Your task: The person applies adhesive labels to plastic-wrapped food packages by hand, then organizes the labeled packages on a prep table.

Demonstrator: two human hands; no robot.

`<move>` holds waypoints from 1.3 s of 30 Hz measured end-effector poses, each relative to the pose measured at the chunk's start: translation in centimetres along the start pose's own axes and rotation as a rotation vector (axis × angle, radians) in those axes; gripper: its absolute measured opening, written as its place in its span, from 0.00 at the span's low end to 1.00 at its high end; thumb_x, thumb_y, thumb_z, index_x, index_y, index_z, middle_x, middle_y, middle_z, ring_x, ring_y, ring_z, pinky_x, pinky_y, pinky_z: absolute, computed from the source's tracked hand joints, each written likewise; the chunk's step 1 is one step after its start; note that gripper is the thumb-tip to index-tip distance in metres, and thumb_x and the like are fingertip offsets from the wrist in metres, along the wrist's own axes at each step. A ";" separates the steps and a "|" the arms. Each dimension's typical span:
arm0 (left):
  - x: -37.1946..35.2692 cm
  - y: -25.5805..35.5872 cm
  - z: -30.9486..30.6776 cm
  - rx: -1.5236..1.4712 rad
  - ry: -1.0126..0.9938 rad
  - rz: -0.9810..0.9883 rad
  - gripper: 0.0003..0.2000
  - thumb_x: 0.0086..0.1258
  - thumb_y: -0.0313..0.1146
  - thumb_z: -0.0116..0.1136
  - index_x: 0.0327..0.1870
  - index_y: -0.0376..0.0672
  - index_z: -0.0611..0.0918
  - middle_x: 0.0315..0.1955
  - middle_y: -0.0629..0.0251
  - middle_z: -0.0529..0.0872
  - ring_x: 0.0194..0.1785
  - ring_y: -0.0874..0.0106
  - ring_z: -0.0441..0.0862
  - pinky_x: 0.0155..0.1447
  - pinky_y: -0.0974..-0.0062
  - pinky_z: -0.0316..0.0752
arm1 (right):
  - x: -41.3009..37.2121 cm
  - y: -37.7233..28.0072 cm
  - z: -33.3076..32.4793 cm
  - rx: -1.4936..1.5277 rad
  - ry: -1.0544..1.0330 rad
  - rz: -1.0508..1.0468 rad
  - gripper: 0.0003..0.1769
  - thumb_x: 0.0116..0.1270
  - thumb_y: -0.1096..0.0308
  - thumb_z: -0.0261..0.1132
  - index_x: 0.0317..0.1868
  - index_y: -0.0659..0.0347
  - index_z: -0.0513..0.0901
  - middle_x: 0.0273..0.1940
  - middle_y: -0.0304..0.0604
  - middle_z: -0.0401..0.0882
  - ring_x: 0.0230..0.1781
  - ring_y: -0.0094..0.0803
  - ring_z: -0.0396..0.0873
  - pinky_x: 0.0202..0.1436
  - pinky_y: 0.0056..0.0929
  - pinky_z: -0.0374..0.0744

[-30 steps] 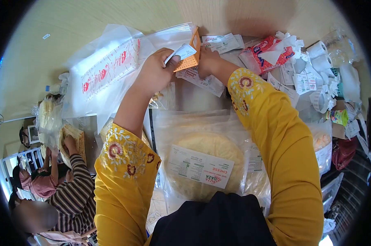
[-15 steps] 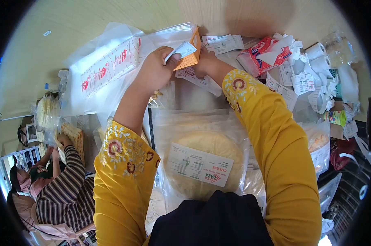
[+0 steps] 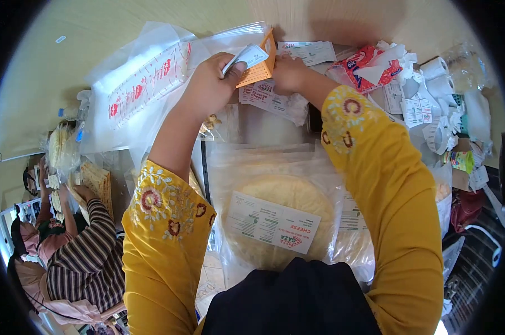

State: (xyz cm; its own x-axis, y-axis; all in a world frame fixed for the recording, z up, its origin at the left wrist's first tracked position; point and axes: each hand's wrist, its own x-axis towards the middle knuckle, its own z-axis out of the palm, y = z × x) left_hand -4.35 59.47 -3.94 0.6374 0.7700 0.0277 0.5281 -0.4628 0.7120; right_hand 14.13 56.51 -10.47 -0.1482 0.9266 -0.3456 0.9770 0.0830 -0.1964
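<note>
A folded white printed label point(image 3: 249, 57) is pinched between the thumb and fingers of my left hand point(image 3: 210, 84). Right beside it an orange perforated plastic basket point(image 3: 257, 73) stands tilted, its inside partly covered by the label. My right hand point(image 3: 288, 73) is at the basket's right side with curled fingers; what they grip, if anything, is hidden. Below that hand lies a printed sausage and cheese label point(image 3: 266, 99). Closer to my body, round flat pizza bases in clear bags point(image 3: 283, 192) are stacked, with a cheese label point(image 3: 274, 222) on top.
Clear plastic bags and red-printed white packaging point(image 3: 146, 92) lie at the left. More labels point(image 3: 308, 53), a red tissue pack point(image 3: 364, 70) and white label rolls point(image 3: 436, 86) crowd the right. A co-worker in a striped sleeve point(image 3: 90, 245) works at the far left.
My right elbow has swung outward, and the right hand has shifted slightly right beside the basket. More of the sausage label shows now. My left hand still holds its label.
</note>
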 end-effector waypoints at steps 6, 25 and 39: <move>-0.2 1.6 -0.4 -0.051 -0.026 -0.115 0.14 0.66 0.35 0.53 0.43 0.32 0.78 0.39 0.51 0.80 0.43 0.56 0.78 0.49 0.68 0.70 | 0.5 4.7 3.3 0.190 0.326 -0.009 0.23 0.58 0.58 0.60 0.50 0.63 0.75 0.54 0.56 0.71 0.56 0.49 0.70 0.56 0.46 0.71; -0.1 0.9 -0.1 -0.043 -0.034 -0.053 0.13 0.68 0.36 0.53 0.42 0.32 0.78 0.35 0.56 0.79 0.38 0.63 0.77 0.44 0.71 0.71 | -1.6 0.6 2.1 0.181 0.294 -0.068 0.29 0.46 0.58 0.70 0.50 0.60 0.77 0.49 0.56 0.74 0.53 0.49 0.71 0.55 0.37 0.72; -0.3 0.8 -0.1 0.041 -0.031 0.004 0.13 0.68 0.35 0.52 0.43 0.32 0.77 0.37 0.56 0.79 0.38 0.65 0.78 0.46 0.71 0.71 | -0.2 3.7 4.2 0.172 0.227 -0.346 0.10 0.44 0.76 0.61 0.30 0.63 0.82 0.34 0.53 0.79 0.41 0.48 0.76 0.47 0.36 0.75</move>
State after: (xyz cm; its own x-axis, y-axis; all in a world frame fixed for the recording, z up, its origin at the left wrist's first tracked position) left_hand -4.19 58.93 -3.31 0.6561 0.7546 0.0086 0.5475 -0.4838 0.6828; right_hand 17.10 55.08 -14.98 -0.4061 0.9134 -0.0265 0.8331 0.3582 -0.4216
